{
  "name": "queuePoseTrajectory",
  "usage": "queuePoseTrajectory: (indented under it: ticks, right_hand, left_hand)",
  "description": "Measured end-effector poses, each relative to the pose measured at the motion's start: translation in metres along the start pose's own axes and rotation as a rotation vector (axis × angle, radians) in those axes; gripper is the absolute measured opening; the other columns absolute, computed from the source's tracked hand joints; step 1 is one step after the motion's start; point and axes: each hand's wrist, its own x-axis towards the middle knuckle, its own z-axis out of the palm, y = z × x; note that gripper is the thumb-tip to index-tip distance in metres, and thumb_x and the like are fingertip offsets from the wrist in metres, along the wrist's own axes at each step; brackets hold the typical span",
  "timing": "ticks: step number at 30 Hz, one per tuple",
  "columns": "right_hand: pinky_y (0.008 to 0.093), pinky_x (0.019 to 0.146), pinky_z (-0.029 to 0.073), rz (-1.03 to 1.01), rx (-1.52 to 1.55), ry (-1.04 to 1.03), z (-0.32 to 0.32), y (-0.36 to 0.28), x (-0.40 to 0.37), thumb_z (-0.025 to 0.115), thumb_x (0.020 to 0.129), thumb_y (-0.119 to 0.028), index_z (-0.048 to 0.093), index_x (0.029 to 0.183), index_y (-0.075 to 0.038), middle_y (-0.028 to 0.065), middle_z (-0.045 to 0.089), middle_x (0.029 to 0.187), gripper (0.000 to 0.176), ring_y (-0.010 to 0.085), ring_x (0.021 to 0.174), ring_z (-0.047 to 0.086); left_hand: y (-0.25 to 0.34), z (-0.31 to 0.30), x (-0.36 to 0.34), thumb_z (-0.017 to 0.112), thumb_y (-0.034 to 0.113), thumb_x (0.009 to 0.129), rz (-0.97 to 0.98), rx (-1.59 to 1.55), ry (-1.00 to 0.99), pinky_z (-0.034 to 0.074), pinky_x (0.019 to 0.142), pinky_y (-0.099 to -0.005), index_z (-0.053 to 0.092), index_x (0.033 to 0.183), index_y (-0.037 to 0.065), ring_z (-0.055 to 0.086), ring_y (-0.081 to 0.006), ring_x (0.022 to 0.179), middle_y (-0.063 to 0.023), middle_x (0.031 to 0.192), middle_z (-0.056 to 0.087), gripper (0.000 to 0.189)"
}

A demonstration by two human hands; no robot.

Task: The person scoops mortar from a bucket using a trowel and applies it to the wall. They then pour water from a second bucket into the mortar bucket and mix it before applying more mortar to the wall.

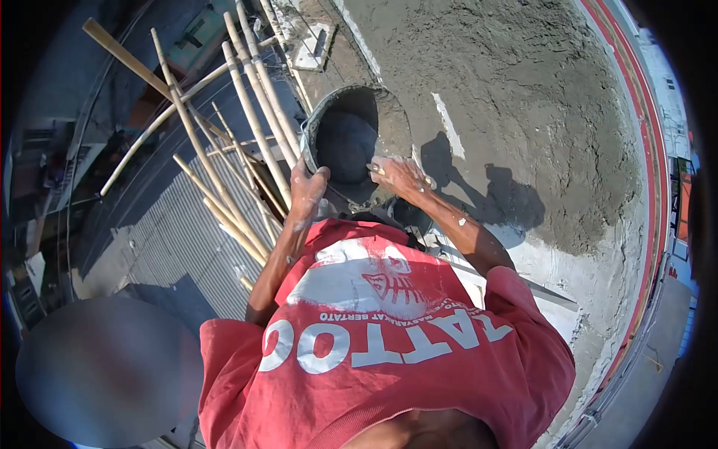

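Observation:
A dark, mortar-smeared bucket [394, 120] stands in front of me, its mouth towards me, with grey material in its shaded inside. My left hand [308, 188] is closed on the near left part of its rim, thumb pointing up. At the near right side of the bucket, my right hand [402, 175] is closed around a thin, light brown handle [377, 170]. The handle's tip pokes out to the left over the bucket's mouth. What is on the handle's other end cannot be made out. Both hands carry spots of pale mortar.
Rough wet mortar [523, 97] covers the wall surface at right, with shadows on it. Bamboo poles [254, 97] rise at left above a corrugated roof [198, 224]. A mortar-crusted board [314, 46] lies beyond the bucket. A red-edged strip [649, 150] runs along the far right.

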Motion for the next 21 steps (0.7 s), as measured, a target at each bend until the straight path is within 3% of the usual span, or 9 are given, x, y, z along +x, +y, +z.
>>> queuePoseTrajectory:
  ticks: [4,8,10,11,12,15,17,18,21]
  right_hand:
    - [0.0438,0.067,0.044,0.112,0.359,-0.136,-0.017,0.006,-0.011,0.058,0.077,-0.034,0.055,0.092,-0.004,0.0174,0.061,0.077,0.034,0.0350,0.076,0.059]
    - [0.0372,0.059,0.045,-0.095,0.473,-0.014,-0.064,0.037,-0.007,0.062,0.076,-0.037,0.055,0.090,-0.002,0.0134,0.059,0.069,0.038,0.0287,0.064,0.059]
    - [0.0271,0.047,0.045,0.139,1.173,-0.408,-0.097,0.055,0.009,0.065,0.078,-0.033,0.055,0.086,-0.002,0.0072,0.056,0.066,0.033,0.0170,0.053,0.057]
    - [0.0199,0.041,0.042,0.159,1.342,-0.427,-0.111,0.067,0.023,0.065,0.080,-0.028,0.054,0.085,-0.003,0.0023,0.052,0.066,0.028,0.0087,0.048,0.053]
    - [0.0227,0.042,0.045,0.190,1.421,-0.452,-0.114,0.093,0.043,0.064,0.080,-0.028,0.053,0.085,-0.003,0.0023,0.052,0.065,0.028,0.0108,0.047,0.053]
    - [0.0239,0.038,0.042,0.312,1.449,-0.216,-0.147,0.185,0.105,0.061,0.082,-0.028,0.053,0.085,-0.006,0.0002,0.051,0.062,0.024,0.0111,0.045,0.050]
    - [0.0209,0.037,0.037,0.548,1.079,0.309,-0.170,0.256,0.128,0.057,0.085,-0.031,0.051,0.083,-0.009,-0.0016,0.050,0.060,0.023,0.0077,0.043,0.045]
    - [0.0211,0.037,0.036,0.506,0.986,0.431,-0.196,0.269,0.110,0.055,0.087,-0.031,0.049,0.084,-0.010,-0.0023,0.049,0.060,0.022,0.0072,0.043,0.044]
    - [0.0233,0.040,0.037,0.419,0.723,0.618,-0.259,0.189,0.014,0.052,0.088,-0.036,0.052,0.083,-0.008,-0.0023,0.045,0.059,0.028,0.0070,0.045,0.045]
  left_hand:
    - [-0.006,-0.011,-0.003,0.050,-0.003,0.069,0.051,-0.161,0.038,0.041,0.058,-0.0232,0.053,0.109,-0.004,0.049,-0.0109,0.065,-0.0037,0.079,0.057,0.040]
    - [-0.019,-0.035,-0.003,0.050,0.001,0.066,-0.086,0.025,0.224,0.044,0.053,-0.0244,0.051,0.096,-0.002,0.051,-0.0157,0.058,-0.0071,0.076,0.054,0.030]
    - [-0.029,-0.045,-0.007,0.049,-0.001,0.066,0.018,-0.016,0.275,0.043,0.060,-0.0259,0.053,0.105,-0.002,0.050,-0.0144,0.064,-0.0043,0.077,0.056,0.039]
    - [-0.023,-0.044,-0.012,0.049,-0.001,0.066,0.021,-0.023,0.285,0.043,0.060,-0.0259,0.053,0.105,-0.002,0.050,-0.0144,0.064,-0.0043,0.077,0.056,0.039]
    - [-0.009,-0.043,-0.020,0.049,-0.001,0.066,-0.040,-0.001,0.320,0.043,0.062,-0.0261,0.052,0.105,-0.002,0.050,-0.0142,0.065,-0.0038,0.077,0.056,0.039]
    - [-0.012,-0.052,-0.022,0.049,-0.001,0.067,-0.088,0.043,0.386,0.043,0.063,-0.0264,0.052,0.104,-0.002,0.049,-0.0137,0.066,-0.0033,0.077,0.055,0.037]
    - [-0.024,-0.065,-0.031,0.050,0.000,0.068,-0.063,0.091,0.416,0.042,0.063,-0.0266,0.053,0.100,-0.002,0.049,-0.0132,0.067,-0.0034,0.077,0.055,0.032]
    - [-0.025,-0.069,-0.038,0.050,0.000,0.068,-0.081,0.101,0.422,0.042,0.063,-0.0266,0.053,0.100,-0.002,0.049,-0.0132,0.067,-0.0034,0.077,0.055,0.032]
    - [-0.038,-0.075,-0.034,0.050,-0.001,0.068,-0.024,0.035,0.436,0.042,0.060,-0.0253,0.054,0.100,-0.001,0.049,-0.0133,0.066,-0.0036,0.077,0.055,0.032]
